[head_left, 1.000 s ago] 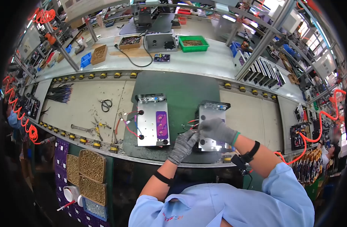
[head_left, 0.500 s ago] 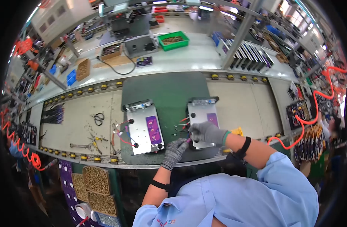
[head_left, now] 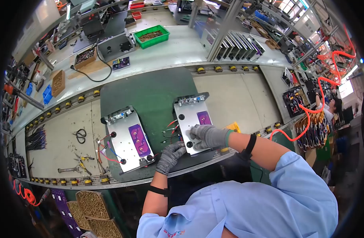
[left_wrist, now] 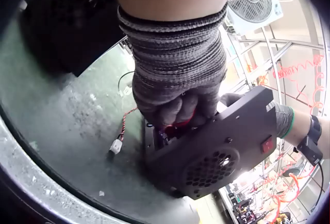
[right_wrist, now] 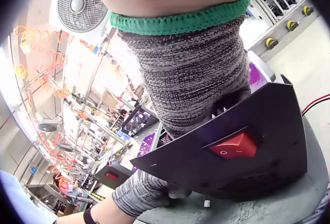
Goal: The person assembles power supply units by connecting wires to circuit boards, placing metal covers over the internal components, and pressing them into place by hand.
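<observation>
Two silver metal cases lie on the green mat (head_left: 158,89): a left case (head_left: 124,144) and a right case (head_left: 186,123), each with a purple circuit board on top. My right hand (head_left: 209,137), in a grey knit glove, rests on top of the right case, its fingertips mostly hidden in the right wrist view. At that case's left side, my gloved left hand (left_wrist: 178,84) has its fingers curled round a red wire (left_wrist: 181,123). The case's black end panel (left_wrist: 242,131) carries a hole grille and a red rocker switch (right_wrist: 234,146), facing my body.
Scissors (head_left: 81,136), pliers (head_left: 84,163) and a wrench (head_left: 69,169) lie on the left. Boxes of brass-coloured fasteners (head_left: 94,204) stand below the table edge. A white connector (left_wrist: 116,145) on twisted wires lies on the mat. Behind is a green bin (head_left: 152,36).
The head view has shifted, so the bench appears moved left and turned. My hands have come apart a little: the right lies over the case top, the left stays at its side.
</observation>
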Tool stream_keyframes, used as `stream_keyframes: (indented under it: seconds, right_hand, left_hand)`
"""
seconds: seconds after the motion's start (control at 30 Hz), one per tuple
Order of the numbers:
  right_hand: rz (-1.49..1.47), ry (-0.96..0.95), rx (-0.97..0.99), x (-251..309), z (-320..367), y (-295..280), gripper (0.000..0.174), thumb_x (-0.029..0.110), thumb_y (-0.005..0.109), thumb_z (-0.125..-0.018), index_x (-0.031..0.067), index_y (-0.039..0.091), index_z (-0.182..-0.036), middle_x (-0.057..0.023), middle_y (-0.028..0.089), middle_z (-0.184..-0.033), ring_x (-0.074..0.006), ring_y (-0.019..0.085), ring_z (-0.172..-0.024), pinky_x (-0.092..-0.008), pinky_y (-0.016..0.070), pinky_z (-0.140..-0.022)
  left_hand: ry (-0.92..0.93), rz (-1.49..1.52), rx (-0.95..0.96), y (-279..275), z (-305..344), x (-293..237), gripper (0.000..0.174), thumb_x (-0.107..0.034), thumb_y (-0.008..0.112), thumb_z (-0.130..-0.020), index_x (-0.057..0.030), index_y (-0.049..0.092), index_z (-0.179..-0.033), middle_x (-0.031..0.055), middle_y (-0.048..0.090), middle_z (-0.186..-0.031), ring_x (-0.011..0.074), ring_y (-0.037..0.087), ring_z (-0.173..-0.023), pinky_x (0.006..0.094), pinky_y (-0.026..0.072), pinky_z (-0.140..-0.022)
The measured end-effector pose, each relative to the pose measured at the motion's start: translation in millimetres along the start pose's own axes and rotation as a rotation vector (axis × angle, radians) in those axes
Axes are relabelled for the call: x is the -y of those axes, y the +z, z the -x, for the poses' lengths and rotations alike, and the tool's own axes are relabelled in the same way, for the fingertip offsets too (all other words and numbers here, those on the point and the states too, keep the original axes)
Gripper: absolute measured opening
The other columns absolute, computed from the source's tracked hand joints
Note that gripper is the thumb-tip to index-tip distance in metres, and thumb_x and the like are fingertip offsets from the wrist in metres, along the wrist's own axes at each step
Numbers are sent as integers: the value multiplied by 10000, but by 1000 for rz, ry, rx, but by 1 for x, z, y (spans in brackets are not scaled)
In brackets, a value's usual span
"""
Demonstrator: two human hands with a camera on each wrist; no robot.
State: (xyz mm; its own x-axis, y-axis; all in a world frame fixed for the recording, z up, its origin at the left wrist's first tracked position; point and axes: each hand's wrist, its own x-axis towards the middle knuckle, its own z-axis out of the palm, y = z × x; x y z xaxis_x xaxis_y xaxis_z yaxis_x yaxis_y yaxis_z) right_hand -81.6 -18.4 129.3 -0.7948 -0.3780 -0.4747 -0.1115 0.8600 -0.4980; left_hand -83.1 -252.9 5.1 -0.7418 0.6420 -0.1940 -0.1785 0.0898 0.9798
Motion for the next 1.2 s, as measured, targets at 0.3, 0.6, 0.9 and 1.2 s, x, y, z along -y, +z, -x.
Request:
stream_keyframes:
  seconds: [0.3, 0.6, 0.9, 1.2]
  right_hand:
    - [13, 19, 14, -4, -7, 8, 489, 293, 850, -700, 57, 589, -1040, -183, 617, -1077, -371, 625, -1023, -439, 506, -867]
    - [4, 46, 75, -6, -15, 7, 519, 332, 852, -679, 58, 606, -1045, -174, 620, -1097, -356, 629, -1051, -439, 506, -884]
    - [160, -41, -33, 1, -8, 11, 471, 426, 763, -775, 70, 654, -1065, -178, 645, -1074, -367, 646, -1024, -474, 511, -859]
    - [402, -222, -41, 6, -3, -14, 322, 372, 595, -895, 73, 699, -834, -156, 673, -781, -370, 675, -782, -479, 525, -725]
  left_hand:
    - [-110, 260, 179, -6, -7, 4, 206, -212, 736, -902, -39, 701, -1008, -26, 623, -810, 80, 570, -710, 254, 475, -668]
    - [-115, 216, 157, 0, -10, -4, 271, -235, 749, -868, -55, 727, -1070, -8, 641, -815, 88, 568, -687, 253, 446, -635]
    - [-120, 600, -42, 18, -5, -13, 235, -81, 721, -853, -58, 603, -1054, 36, 639, -850, 155, 613, -664, 280, 504, -625]
    - [-192, -338, -606, 38, -20, -16, 492, -411, 814, -829, -42, 515, -701, 57, 512, -622, 211, 468, -583, 404, 441, -605]
